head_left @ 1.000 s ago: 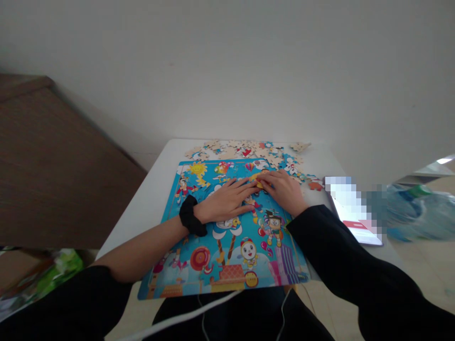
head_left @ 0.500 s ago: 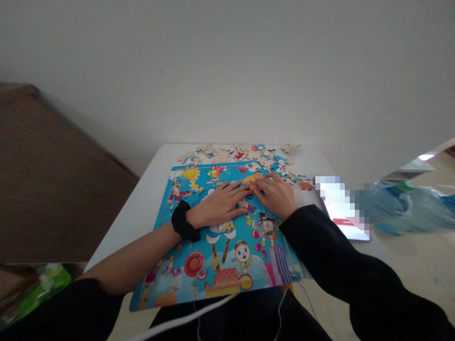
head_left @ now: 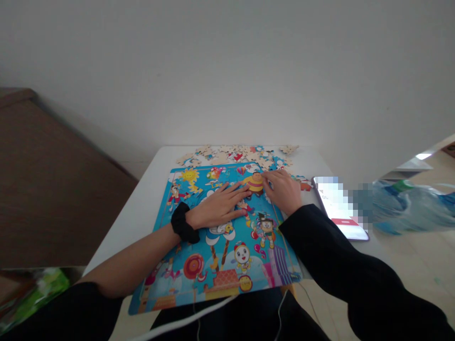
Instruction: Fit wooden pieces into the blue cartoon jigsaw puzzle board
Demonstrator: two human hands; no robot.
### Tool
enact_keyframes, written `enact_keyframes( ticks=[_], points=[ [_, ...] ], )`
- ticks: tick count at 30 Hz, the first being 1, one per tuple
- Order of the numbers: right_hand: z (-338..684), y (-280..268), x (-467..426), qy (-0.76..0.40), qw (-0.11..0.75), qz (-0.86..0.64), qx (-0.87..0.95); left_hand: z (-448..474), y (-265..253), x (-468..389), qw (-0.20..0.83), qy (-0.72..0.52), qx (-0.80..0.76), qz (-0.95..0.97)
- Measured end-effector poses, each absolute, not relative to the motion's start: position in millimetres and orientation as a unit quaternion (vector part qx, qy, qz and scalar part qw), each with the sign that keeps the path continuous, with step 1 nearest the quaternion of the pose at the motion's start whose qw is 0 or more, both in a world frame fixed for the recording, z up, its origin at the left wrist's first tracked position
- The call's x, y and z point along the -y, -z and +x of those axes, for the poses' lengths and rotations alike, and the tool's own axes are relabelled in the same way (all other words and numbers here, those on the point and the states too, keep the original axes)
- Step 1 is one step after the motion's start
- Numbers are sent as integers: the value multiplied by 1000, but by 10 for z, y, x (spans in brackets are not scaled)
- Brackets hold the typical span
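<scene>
Puzzle board [head_left: 213,246] mostly filled; loose pieces [head_left: 241,154] heaped at upper centre. Left hand [head_left: 218,208] flat, released; right hand [head_left: 284,192] pressing yellow piece [head_left: 255,182].

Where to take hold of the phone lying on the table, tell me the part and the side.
Take the phone by its two long edges, from above on the near end. It lies flat, screen up, on the white table, right of the puzzle board. The right hand is nearest; its near end lies close to the table edge.
</scene>
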State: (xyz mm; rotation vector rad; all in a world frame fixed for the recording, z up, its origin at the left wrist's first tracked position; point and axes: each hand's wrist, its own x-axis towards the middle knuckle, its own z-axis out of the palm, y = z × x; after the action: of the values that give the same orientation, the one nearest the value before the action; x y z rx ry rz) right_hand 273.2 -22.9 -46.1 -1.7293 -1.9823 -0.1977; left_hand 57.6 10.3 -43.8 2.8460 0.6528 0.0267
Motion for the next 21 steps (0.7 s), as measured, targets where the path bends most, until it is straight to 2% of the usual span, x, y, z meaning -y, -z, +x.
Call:
enact_keyframes(
  ticks=[5,16,21],
  points=[
    [2827,466,199,68,251,-677,688,574,437,-111,115,-13,-215,970],
    [2802,506,184,35,226,-652,722,578,465,-117,113,-14,-216,970],
    [2793,488,194,63,231,-618,749,577,469,-117,124,-24,-214,969]
  ],
)
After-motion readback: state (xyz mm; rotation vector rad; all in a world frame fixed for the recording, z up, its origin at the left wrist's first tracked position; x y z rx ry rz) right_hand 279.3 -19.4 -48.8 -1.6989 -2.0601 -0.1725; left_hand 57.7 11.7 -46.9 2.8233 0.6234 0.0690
